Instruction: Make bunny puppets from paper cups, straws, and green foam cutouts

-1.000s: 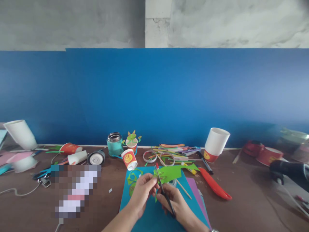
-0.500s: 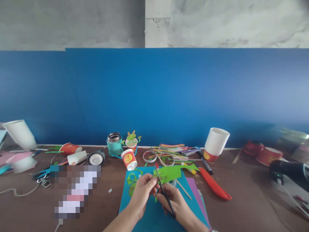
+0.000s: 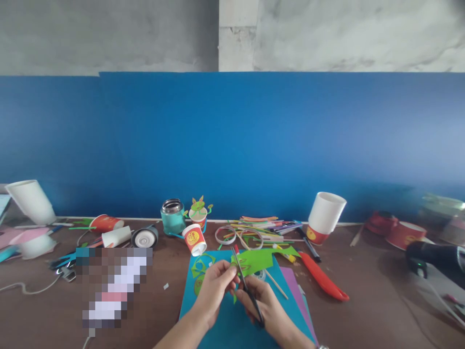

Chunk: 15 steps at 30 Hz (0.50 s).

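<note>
My left hand [image 3: 218, 281] pinches the left end of a green paper sheet [image 3: 259, 260] that has shapes drawn on it. In my right hand [image 3: 263, 300] is a pair of dark-handled scissors [image 3: 253, 303], its blades lying across the green paper close to my left fingertips. Both hands are above a blue sheet [image 3: 196, 329]. Green paper cut-outs [image 3: 198, 266] lie on that sheet, left of my hands. A wooden stick [image 3: 277, 285] and a tape roll [image 3: 260, 275], partly hidden, lie to the right.
Behind my hands stand a teal flask [image 3: 173, 218], a tipped red-and-white paper cup [image 3: 194, 239] and a paper figure in a cup [image 3: 198, 213]. Pens and sticks [image 3: 265, 228] are piled at the back. Stacked cups [image 3: 325, 218] and a red balloon [image 3: 323, 277] are on the right.
</note>
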Motion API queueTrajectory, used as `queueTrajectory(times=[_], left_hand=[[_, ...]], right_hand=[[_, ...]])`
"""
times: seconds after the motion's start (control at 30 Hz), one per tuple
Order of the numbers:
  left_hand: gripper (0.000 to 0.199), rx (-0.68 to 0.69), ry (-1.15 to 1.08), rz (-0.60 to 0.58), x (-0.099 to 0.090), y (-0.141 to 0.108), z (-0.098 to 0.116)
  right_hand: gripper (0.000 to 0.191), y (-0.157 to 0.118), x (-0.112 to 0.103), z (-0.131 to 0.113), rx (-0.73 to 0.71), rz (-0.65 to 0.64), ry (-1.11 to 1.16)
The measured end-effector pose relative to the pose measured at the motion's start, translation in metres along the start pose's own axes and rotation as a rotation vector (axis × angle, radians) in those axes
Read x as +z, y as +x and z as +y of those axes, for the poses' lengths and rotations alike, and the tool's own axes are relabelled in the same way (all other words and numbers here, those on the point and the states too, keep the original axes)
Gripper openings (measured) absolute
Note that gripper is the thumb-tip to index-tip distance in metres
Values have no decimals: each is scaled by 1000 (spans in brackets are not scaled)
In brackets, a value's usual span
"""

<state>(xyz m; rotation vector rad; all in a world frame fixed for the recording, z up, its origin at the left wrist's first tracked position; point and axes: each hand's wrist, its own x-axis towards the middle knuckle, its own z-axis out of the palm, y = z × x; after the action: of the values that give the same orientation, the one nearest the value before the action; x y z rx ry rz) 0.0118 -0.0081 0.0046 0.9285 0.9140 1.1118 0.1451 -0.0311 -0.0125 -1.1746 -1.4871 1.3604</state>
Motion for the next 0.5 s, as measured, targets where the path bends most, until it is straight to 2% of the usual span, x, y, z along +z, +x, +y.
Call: queueTrajectory(times=[0.5], left_hand=[[28,-5,105,-57,-7,4,9]], right_hand=[[43,0,-3,2,-2,-21,-22]])
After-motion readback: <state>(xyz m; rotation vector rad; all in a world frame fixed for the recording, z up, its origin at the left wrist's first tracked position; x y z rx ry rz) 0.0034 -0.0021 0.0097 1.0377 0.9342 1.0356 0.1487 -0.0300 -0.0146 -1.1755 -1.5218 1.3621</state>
